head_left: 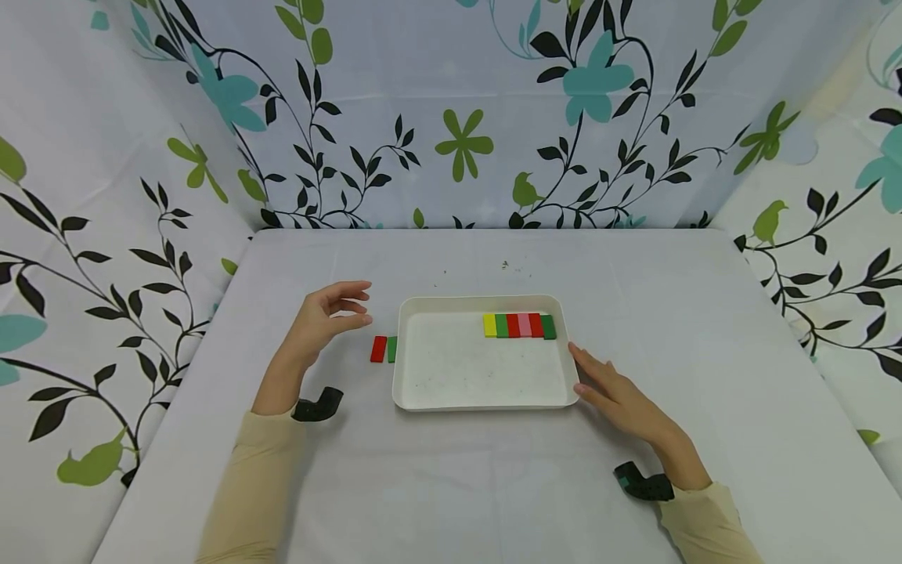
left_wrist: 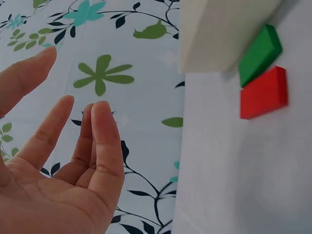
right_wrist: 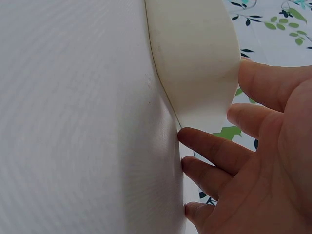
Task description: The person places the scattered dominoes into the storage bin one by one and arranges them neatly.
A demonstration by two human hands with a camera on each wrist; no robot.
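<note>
A white rectangular tray (head_left: 451, 376) lies on the table, with a short row of flat coloured blocks (head_left: 519, 325) (yellow, green, red, pink) along its far right part. Just outside its left wall sit a red block (head_left: 378, 349) and a green block (head_left: 391, 349), side by side. Above and left of these two is my left hand (head_left: 320, 321), raised, fingers extended and holding nothing; the left wrist view shows the red block (left_wrist: 264, 93) away from the fingers. My right hand (head_left: 623, 403) touches the tray's right wall with its fingertips, its fingers nearly straight in the right wrist view.
White cloth covers the table (head_left: 451, 486). A few small crumbs (head_left: 504, 265) lie behind the tray. Patterned curtains (head_left: 465, 102) hang at the back and both sides. Dark wrist bands (head_left: 319, 405) sit on both wrists.
</note>
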